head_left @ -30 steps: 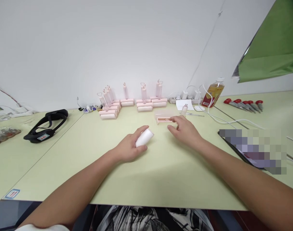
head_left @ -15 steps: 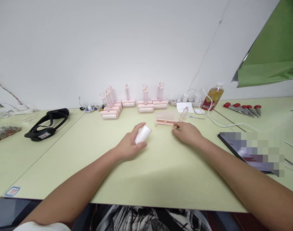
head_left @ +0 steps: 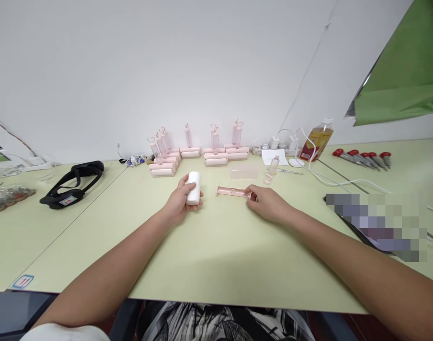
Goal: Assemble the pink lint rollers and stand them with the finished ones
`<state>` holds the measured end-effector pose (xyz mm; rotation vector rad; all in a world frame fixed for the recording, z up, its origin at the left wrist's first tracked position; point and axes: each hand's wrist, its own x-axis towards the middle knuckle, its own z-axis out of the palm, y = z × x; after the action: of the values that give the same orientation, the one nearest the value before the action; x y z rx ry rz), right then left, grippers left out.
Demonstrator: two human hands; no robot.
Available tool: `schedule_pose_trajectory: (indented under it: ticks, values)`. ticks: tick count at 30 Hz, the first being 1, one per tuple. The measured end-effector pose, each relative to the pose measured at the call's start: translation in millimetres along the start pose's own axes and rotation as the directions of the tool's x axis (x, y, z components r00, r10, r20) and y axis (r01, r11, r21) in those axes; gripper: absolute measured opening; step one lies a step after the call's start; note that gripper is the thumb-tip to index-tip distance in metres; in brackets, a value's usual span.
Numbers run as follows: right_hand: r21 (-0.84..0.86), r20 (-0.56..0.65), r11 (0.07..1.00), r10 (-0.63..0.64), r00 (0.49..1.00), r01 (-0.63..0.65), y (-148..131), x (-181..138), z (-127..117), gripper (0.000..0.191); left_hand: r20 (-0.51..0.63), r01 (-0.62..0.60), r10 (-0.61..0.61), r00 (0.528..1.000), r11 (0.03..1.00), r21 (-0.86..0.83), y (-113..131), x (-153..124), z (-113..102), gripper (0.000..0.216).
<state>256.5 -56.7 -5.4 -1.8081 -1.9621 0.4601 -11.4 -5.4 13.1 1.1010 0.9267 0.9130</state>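
My left hand (head_left: 180, 202) is closed around a white paper roll (head_left: 193, 187), which it holds nearly upright on the pale green table (head_left: 216, 251). To its right, my right hand (head_left: 268, 203) pinches the right end of a flat pink plastic piece (head_left: 232, 192) that lies on the table. A clear plastic cover (head_left: 243, 171) rests just behind that piece. Several assembled pink lint rollers (head_left: 198, 152) stand in rows by the wall.
A black headset (head_left: 71, 184) lies at the left. At the back right are a drink bottle (head_left: 316, 139), a power strip with white cables (head_left: 311, 166), a small clear bottle (head_left: 271, 167) and red-handled screwdrivers (head_left: 362, 157). A tablet (head_left: 371, 220) lies at the right.
My left hand turned the white roll upright and moved it away from me. My right hand took the pink piece off the clear cover and drew it nearer and to the left.
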Motion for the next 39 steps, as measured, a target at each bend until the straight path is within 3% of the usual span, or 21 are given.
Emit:
schedule_pose_trajectory:
  ticks: [10, 16, 21, 26, 29, 34, 36, 39]
  values:
    - [0.075, 0.051, 0.986, -0.153, 0.987, 0.149, -14.9, -11.3, -1.7, 0.007, -0.202, -0.073, 0.063, 0.977, 0.996, -0.042, -4.0, 9.0, -5.9, 0.046]
    - [0.231, 0.17, 0.927, -0.339, 0.925, 0.297, -26.3, -24.7, -8.7, 0.011, -0.222, -0.102, 0.094, 0.971, 0.994, -0.026, -3.1, 8.0, -3.5, 0.048]
    - [0.397, 0.256, 0.899, -0.299, 0.919, 0.182, -28.5, -27.2, -0.4, 0.013, -0.112, -0.029, 0.04, 0.993, 0.995, 0.097, -10.9, 3.4, 4.4, 0.052]
    - [0.541, 0.348, 0.841, -0.203, 0.915, -0.02, -30.6, -25.1, 11.1, 0.015, 0.043, -0.105, 0.098, 0.994, 0.97, 0.217, -22.6, 2.7, 4.2, 0.058]
    - [0.511, 0.324, 0.86, -0.21, 0.923, 0.016, -31.4, -25.4, 13.2, 0.019, 0.131, -0.14, 0.108, 0.985, 0.953, 0.268, -24.5, 1.5, 3.4, 0.062]
    - [0.416, 0.285, 0.902, -0.247, 0.926, 0.113, -28.8, -24.8, 12.8, 0.024, 0.293, -0.127, 0.024, 0.956, 0.932, 0.34, -21.5, -4.7, 4.8, 0.062]
    - [0.447, 0.316, 0.891, -0.244, 0.917, 0.083, -26.5, -22.7, 12.8, 0.024, 0.325, -0.118, -0.001, 0.946, 0.931, 0.346, -20.5, -6.8, 5.0, 0.061]
    - [0.538, 0.421, 0.841, -0.206, 0.883, -0.06, -23.5, -19.3, 11.9, 0.03, 0.352, -0.098, -0.03, 0.936, 0.935, 0.341, -20.0, -8.1, 4.5, 0.061]
